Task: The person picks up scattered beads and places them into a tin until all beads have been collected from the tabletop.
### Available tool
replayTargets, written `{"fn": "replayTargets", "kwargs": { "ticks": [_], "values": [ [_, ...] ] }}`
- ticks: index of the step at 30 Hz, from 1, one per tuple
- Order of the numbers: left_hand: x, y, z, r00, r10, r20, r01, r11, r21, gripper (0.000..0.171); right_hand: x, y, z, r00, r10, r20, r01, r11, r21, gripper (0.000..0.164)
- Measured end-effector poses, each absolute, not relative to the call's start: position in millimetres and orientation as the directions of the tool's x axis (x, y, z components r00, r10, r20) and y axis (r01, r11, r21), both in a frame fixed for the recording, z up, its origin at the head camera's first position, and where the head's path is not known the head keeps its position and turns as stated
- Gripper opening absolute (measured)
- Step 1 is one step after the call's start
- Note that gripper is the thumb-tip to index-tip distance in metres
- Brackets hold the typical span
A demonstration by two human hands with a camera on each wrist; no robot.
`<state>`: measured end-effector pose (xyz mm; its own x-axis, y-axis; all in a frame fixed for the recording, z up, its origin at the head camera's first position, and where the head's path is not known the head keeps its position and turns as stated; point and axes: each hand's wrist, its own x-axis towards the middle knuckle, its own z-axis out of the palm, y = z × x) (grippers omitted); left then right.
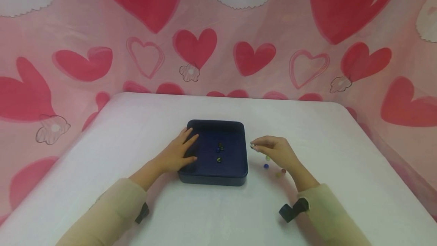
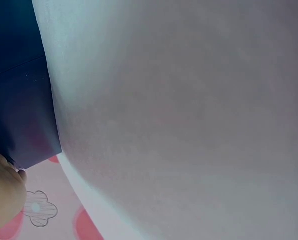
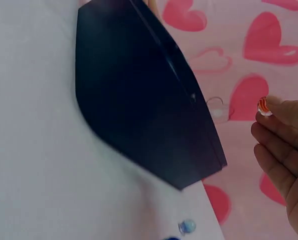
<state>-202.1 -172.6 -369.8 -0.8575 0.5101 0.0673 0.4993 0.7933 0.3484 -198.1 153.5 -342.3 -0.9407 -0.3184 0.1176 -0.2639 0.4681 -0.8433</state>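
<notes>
A dark blue rectangular tray (image 1: 212, 180) stands on the white table, with several dark marbles (image 1: 219, 160) on its floor. My left hand (image 1: 175, 153) rests over the tray's left rim, fingers spread and fairly straight. Just right of the tray, my right hand (image 1: 274, 149) pinches a clear marble with an orange-red swirl (image 3: 263, 106) between thumb and fingertip. Below that hand several loose marbles lie on the table, among them a blue marble (image 1: 266, 166) and a reddish marble (image 1: 283, 171). Only part of the left hand (image 2: 4, 195) shows in the left wrist view.
The white table (image 1: 157, 117) reaches back to a pink cloth (image 1: 218, 82) printed with hearts, which hangs behind it and at both sides. A black wrist camera (image 1: 293, 210) sits under the right sleeve.
</notes>
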Motion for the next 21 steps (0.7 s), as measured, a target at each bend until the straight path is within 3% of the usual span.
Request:
{"fn": "replayTargets", "kwargs": {
  "ticks": [10, 21],
  "values": [
    [-202, -172, -369, -0.859, 0.508, 0.069, 0.499, 0.798, 0.338, 0.069, -205, 122, -343, -0.894, -0.404, 0.192, -0.344, 0.348, -0.872, 0.021],
    [-202, -173, -370, -0.858, 0.509, 0.072, 0.501, 0.797, 0.338, 0.069, -213, 100, -349, -0.867, -0.48, 0.135, -0.366, 0.43, -0.826, 0.019]
  ]
}}
